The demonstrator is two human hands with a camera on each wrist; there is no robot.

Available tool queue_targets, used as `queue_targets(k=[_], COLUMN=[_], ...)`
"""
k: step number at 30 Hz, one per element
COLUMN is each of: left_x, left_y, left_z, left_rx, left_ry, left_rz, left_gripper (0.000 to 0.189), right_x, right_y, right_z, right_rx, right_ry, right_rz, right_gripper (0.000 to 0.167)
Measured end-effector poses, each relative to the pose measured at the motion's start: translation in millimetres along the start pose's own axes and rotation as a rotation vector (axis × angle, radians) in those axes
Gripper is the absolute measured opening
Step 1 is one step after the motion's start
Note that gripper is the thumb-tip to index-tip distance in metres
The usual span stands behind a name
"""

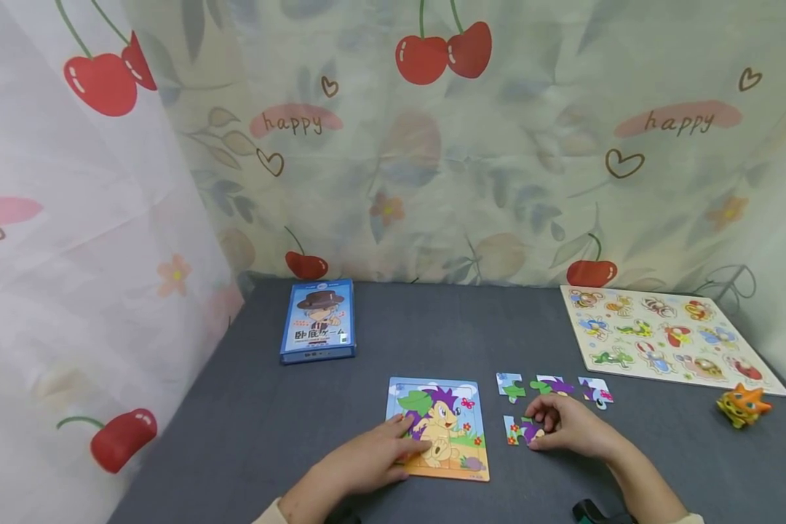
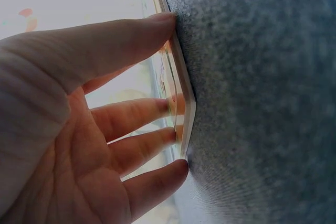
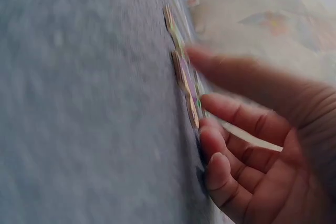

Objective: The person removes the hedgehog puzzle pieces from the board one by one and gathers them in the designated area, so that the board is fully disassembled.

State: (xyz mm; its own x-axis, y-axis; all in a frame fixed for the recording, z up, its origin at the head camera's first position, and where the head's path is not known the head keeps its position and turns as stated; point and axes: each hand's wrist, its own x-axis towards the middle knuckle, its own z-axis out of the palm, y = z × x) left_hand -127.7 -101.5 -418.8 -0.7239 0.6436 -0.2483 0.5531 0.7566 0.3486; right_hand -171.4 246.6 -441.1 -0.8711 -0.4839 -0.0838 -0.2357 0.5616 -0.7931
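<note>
A square hedgehog puzzle board (image 1: pixel 461 429) lies flat on the dark table. My left hand (image 1: pixel 376 455) rests on its left part, fingers spread and fairly straight; in the left wrist view the thumb (image 2: pixel 126 40) touches the board's edge. Just right of the board lie several loose puzzle pieces, among them a blue-and-green piece (image 1: pixel 511 386) and a red-flowered piece (image 1: pixel 511 431). My right hand (image 1: pixel 573 426) pinches a purple puzzle piece (image 1: pixel 530 431) beside the flowered one, thumb and index finger at its edges. In the right wrist view that piece (image 3: pixel 186 82) looks low against the table.
A blue game box (image 1: pixel 317 320) stands at the back left. At the back right lies a white insect puzzle board (image 1: pixel 668 335), with a small orange-and-yellow toy figure (image 1: pixel 741 405) in front of it. Patterned curtains (image 1: pixel 458 182) close off the back and left sides.
</note>
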Motion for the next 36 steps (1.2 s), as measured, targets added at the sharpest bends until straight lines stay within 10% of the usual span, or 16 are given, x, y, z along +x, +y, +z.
queue_targets(k=[12, 36], left_x=[-2.0, -0.7], left_y=[4.5, 12.0], left_z=[-2.4, 4.4], left_rx=[0.076, 0.152], left_ry=[0.022, 0.060], left_rz=[0.087, 0.031], left_gripper=[0.047, 0.046], right_x=[15.0, 90.4], right_y=[-25, -73], right_z=[4, 58], right_rx=[-0.045, -0.080], right_ry=[-0.006, -0.161], right_rz=[0.057, -0.062], right_gripper=[0.039, 0.035])
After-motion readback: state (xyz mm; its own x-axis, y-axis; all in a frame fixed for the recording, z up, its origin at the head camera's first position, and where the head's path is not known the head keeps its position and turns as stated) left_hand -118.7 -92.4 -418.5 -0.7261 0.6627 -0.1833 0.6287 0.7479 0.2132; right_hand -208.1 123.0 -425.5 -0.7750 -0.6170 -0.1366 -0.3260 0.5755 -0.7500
